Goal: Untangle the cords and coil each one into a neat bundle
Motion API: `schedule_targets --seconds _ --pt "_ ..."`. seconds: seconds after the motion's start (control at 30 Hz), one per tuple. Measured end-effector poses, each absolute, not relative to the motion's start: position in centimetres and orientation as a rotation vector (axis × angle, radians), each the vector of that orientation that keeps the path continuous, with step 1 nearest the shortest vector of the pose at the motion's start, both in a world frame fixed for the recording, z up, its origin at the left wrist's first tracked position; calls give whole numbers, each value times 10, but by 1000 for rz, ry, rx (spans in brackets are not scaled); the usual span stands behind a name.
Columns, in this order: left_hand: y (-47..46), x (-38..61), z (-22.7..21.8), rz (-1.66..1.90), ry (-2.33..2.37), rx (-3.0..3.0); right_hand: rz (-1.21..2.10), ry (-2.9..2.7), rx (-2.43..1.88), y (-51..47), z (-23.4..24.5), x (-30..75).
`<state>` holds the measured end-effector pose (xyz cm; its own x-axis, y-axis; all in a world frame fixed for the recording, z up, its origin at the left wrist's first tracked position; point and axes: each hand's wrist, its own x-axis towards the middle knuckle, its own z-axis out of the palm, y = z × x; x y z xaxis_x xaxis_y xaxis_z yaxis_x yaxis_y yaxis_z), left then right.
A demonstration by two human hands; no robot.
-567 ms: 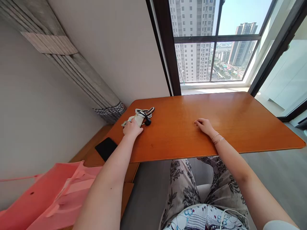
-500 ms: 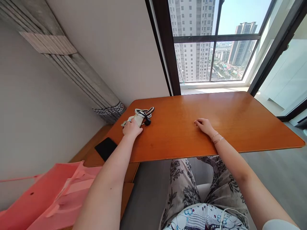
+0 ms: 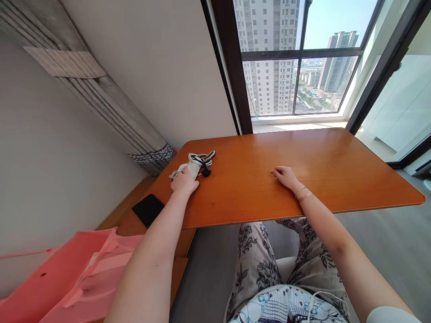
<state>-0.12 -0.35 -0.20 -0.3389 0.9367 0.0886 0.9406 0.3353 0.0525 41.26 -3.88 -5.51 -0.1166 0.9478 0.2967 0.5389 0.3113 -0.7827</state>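
Observation:
On the left end of the orange-brown wooden table (image 3: 242, 188), my left hand (image 3: 183, 181) is closed over a white power strip (image 3: 194, 168). Its cord (image 3: 204, 157) lies bundled at the far end, with a black plug (image 3: 205, 171) beside it. Part of the strip is hidden under my fingers. My right hand (image 3: 286, 176) rests on the tabletop right of centre, fingers curled in loosely, and nothing shows in it.
A black flat object (image 3: 148, 210) lies beside the table's left edge on a lower wooden surface. Nearer me on the left is a pink bag or fabric container (image 3: 84, 273). A grey curtain (image 3: 124, 116) and a window (image 3: 299, 85) stand beyond the table.
The view has shifted very slightly. Both hands and the power strip keep their places on the table.

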Motion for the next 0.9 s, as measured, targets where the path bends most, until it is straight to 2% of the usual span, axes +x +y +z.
schedule_targets --seconds 0.63,0.77,0.9 --pt "-8 1 -4 -173 -2481 -1759 676 -1582 -1243 -40 -47 412" --pt "-7 0 -5 -180 -2476 -1763 479 -1485 -1032 -54 -7 411" --pt "-7 -1 -5 -210 -2496 -1764 208 -1398 -723 -98 75 412"
